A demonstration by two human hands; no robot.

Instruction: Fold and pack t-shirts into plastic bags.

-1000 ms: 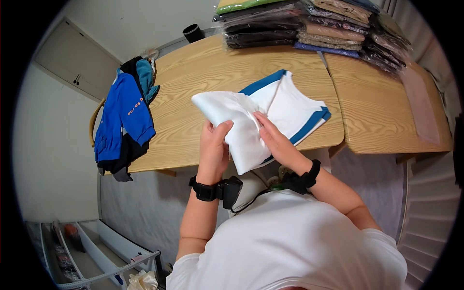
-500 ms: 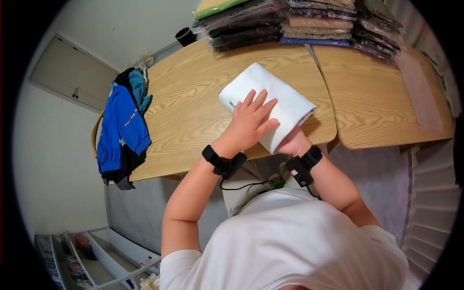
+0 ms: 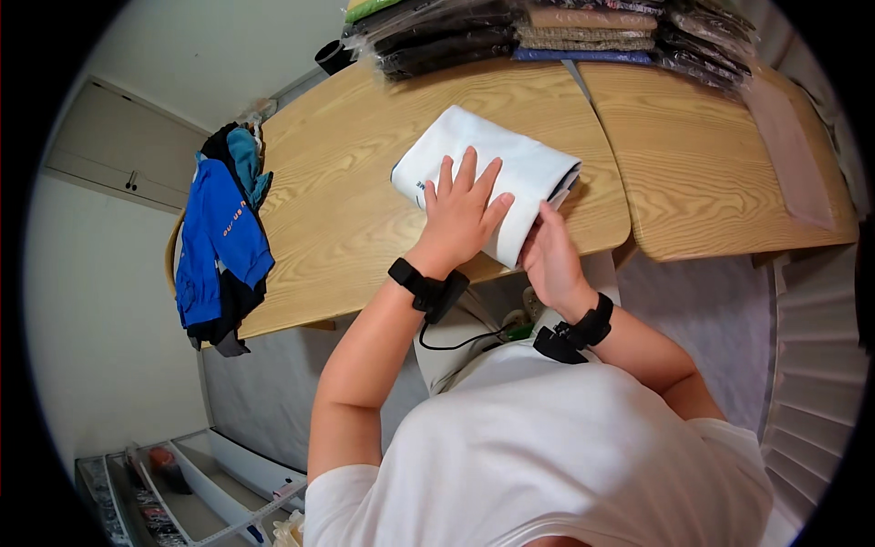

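A folded white cloth item [image 3: 497, 137], with dark lettering near its left side and a dark edge between its layers at the right, lies on the wooden table [image 3: 337, 210]. My left hand [image 3: 460, 214] rests flat on top of it, fingers spread. At the near right edge of the cloth is my right hand [image 3: 554, 260], its fingers stretched out and touching the fold; some of them are partly hidden. Each wrist wears a black strap with a small device.
Stacks of folded clothes in clear bags [image 3: 583, 41] line the far edge. A blue garment [image 3: 219, 228] and darker ones hang at the left end of the table. A second table [image 3: 702, 173] adjoins on the right. Divided bins [image 3: 191, 483] stand at lower left.
My right hand has come out from under the cloth to its near right edge. The left hand stays on top. In the picture, the cloth and table sit slightly further up and left.
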